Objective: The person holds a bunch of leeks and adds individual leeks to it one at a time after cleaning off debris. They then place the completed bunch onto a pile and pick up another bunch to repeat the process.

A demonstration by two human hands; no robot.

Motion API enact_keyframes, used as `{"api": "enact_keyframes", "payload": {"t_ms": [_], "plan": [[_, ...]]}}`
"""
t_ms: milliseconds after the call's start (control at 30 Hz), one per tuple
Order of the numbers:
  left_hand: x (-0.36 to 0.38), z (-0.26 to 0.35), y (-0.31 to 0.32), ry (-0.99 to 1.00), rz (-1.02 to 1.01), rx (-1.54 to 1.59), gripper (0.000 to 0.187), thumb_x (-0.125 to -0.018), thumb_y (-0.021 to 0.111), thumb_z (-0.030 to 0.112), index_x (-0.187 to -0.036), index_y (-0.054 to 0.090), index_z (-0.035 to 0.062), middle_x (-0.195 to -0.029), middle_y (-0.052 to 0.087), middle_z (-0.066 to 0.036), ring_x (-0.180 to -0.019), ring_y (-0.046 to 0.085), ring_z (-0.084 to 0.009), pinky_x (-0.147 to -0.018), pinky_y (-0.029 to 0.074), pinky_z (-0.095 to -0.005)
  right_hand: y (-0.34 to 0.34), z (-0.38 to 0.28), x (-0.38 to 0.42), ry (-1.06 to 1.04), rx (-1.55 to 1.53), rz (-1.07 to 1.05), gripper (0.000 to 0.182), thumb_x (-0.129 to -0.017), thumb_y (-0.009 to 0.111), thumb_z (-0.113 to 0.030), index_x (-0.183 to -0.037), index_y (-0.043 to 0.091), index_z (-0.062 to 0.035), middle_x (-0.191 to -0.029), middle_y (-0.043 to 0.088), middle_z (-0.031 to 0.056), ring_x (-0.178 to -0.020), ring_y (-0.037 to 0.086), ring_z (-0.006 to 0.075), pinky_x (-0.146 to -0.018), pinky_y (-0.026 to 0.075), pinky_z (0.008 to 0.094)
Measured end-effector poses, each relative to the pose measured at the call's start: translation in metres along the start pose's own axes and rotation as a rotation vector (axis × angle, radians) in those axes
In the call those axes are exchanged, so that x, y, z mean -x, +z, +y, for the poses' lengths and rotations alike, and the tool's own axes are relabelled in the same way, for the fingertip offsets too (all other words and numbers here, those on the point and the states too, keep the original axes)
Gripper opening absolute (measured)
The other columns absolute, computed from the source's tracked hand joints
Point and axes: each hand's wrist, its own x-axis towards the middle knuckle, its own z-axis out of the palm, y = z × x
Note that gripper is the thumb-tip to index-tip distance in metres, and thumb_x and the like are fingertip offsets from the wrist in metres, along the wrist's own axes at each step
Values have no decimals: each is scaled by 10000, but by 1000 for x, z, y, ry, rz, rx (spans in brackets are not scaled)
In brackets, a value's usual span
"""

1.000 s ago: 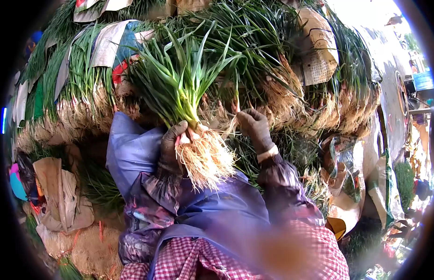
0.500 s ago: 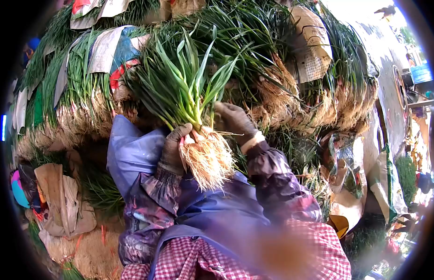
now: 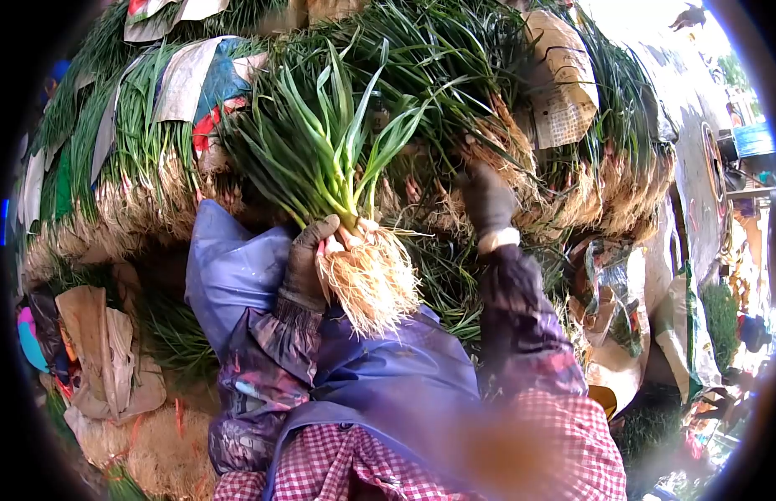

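My left hand (image 3: 305,260), in a dark glove, is closed around the lower stems of a bunch of green garlic (image 3: 344,179). Its leaves fan upward, and a thick tuft of pale roots (image 3: 371,288) hangs over my lap beside the hand. Further right, my gloved right hand (image 3: 488,200) is smeared by motion, its fingers unclear. It reaches to the root ends of a loose heap of the same plants (image 3: 498,138), overlapping those roots in this view.
Rows of green garlic (image 3: 146,142) lie stacked ahead of me, roots facing me. A paper sack piece (image 3: 563,79) lies over the right part, and pale sheeting (image 3: 187,79) over the left. A blue apron (image 3: 405,367) covers my lap. A brown cloth (image 3: 112,351) lies at left.
My right hand has left the held bunch and moved right to the heap's roots. My left hand still holds the bunch in nearly the same place.
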Motion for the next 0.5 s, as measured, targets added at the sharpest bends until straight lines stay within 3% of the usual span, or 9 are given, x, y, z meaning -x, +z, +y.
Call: {"api": "enact_keyframes", "payload": {"t_ms": [33, 133, 167, 267, 333, 400, 467, 500], "plan": [[0, 0, 3, 10, 13, 0, 519, -836, 570, 234, -1263, 424, -23, -1053, 592, -230, -909, 578, -321, -838, 482, -432, -3, 5, -18, 8, 107, 36, 263, -831, 629, -324, -1078, 629, -233, -784, 671, 82, -695, 648, 294, -620, 512, 409], [3, 4, 6, 14, -12, -30, 296, -839, 569, 224, -987, 527, -29, -965, 599, -189, -873, 571, -281, -823, 482, -404, 12, 22, -65, -92, 390, -9, 235, -879, 560, -300, -1111, 596, -299, -787, 666, 113, -652, 637, 256, -574, 497, 388], [4, 5, 6, 17, -17, -36, 258, -839, 569, 220, -895, 561, -31, -935, 601, -175, -861, 569, -268, -818, 482, -394, 15, 22, -66, -107, 283, 50, 181, -863, 625, -270, -1030, 645, -202, -738, 663, 99, -614, 616, 171, -554, 487, 332], [6, 5, 2, 60, -11, -9, 248, -842, 569, 219, -849, 572, -29, -880, 602, -166, -853, 568, -267, -817, 481, -388, 9, 13, -76, -12, -610, -73, 224, -799, 714, -299, -808, 676, -78, -715, 663, 74, -586, 574, 161, -607, 485, 326], [12, 3, 1, 86, 21, -10, 251, -846, 568, 216, -851, 587, -35, -878, 613, -170, -854, 573, -269, -824, 479, -386, -20, -8, -72, 129, -1035, -150, 261, -818, 711, -285, -776, 655, -33, -671, 621, 36, -585, 524, 81, -543, 425, 219], [6, 2, 7, 109, 14, -16, 255, -851, 566, 212, -854, 601, -40, -876, 624, -173, -856, 577, -270, -831, 476, -383, -55, -31, -52, 176, -1117, -201, 221, -821, 705, -260, -809, 663, -43, -635, 592, 21, -566, 516, 80, -524, 423, 219], [8, 3, 0, 109, -36, -60, 256, -850, 570, 212, -855, 600, -42, -902, 631, -180, -865, 582, -275, -841, 474, -392, 23, 22, -77, 184, -1282, -462, 139, -819, 674, -165, -866, 646, -37, -688, 582, 13, -577, 498, 70, -502, 411, 214], [5, 2, -5, 123, -63, -77, 256, -850, 571, 212, -857, 600, -42, -902, 631, -178, -865, 583, -275, -843, 474, -394, -17, -12, -47, 160, -1104, -535, 117, -823, 651, -143, -859, 630, -33, -693, 565, 12, -580, 491, 76, -505, 411, 222]]}}
